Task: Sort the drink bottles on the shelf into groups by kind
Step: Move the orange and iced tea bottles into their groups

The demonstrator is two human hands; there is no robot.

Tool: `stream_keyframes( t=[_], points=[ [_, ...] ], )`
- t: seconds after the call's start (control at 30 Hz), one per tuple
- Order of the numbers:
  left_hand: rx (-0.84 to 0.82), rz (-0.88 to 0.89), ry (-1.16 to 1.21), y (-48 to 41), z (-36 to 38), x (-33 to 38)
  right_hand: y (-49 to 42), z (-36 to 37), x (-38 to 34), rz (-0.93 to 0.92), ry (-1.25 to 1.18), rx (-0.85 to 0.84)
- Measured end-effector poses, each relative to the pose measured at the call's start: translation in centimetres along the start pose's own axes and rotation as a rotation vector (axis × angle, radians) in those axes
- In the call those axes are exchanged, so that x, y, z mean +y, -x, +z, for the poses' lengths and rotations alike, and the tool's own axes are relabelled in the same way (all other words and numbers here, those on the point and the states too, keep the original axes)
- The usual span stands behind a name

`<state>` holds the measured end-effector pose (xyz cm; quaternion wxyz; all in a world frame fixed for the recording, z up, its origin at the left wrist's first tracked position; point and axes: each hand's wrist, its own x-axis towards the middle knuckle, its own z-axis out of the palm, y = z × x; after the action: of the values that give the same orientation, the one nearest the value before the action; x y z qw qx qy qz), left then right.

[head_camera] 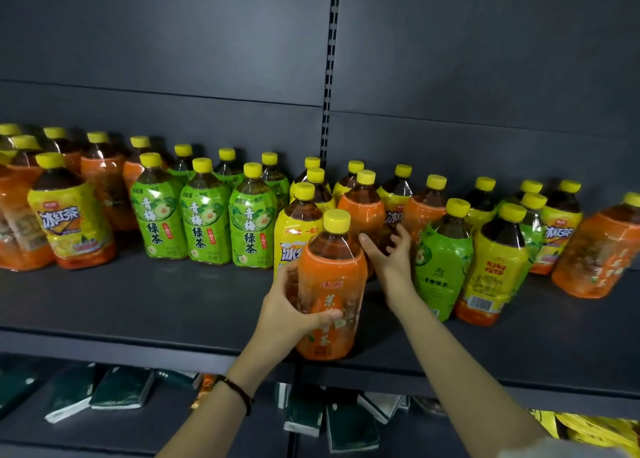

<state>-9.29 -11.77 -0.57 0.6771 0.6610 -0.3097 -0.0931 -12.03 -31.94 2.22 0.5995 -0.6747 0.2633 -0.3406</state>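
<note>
My left hand [291,308] grips an orange-label tea bottle [334,284] with a yellow cap, held near the shelf's front edge. My right hand [389,256] reaches with spread fingers toward another orange-label bottle [362,211] just behind; whether it touches is unclear. Three green-label bottles [206,225] stand side by side left of centre, with more green ones behind. A yellow-label bottle [294,235] stands right behind my left hand. Orange bottles [104,180] cluster at far left with one yellow-label bottle [69,222] in front.
The dark shelf [173,305] carries a mixed bunch at right: a green bottle [441,260], a yellow bottle [495,267] and an orange bottle [595,253]. Green-covered packs [121,388] lie on the lower shelf. A slotted upright [330,76] divides the back panel.
</note>
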Motion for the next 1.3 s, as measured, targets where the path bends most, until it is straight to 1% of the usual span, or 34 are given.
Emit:
stream_keyframes(
  t=[0.17,0.33,0.4,0.63,0.8,0.9,1.1,1.3],
  points=[
    [0.096,-0.014,-0.016,0.3,-2.8,0.0,-3.3,1.7,0.7,-0.031,0.091,-0.053],
    [0.184,-0.026,-0.072,0.1,-6.1,-0.1,-3.9,2.6,1.2,-0.063,0.225,-0.002],
    [0.204,-0.031,-0.087,-0.1,-6.9,-0.2,-3.5,2.3,1.2,-0.065,0.246,-0.006],
    [0.242,-0.025,-0.082,-0.1,-7.3,-0.9,2.9,-0.4,0.9,-0.092,0.206,-0.044],
    [0.292,-0.015,-0.107,0.1,-6.8,-0.4,7.3,-1.6,0.2,-0.129,0.221,-0.005],
    [0.302,-0.021,-0.105,0.3,-7.2,-0.4,9.3,-1.4,-0.6,-0.122,0.242,-0.009],
    [0.35,-0.015,-0.122,0.8,-11.7,-0.2,11.8,2.6,-1.9,-0.08,0.11,-0.077],
    [0.388,-0.015,-0.149,1.8,-19.9,-0.6,13.6,11.1,-2.4,-0.135,0.108,-0.176]
  ],
)
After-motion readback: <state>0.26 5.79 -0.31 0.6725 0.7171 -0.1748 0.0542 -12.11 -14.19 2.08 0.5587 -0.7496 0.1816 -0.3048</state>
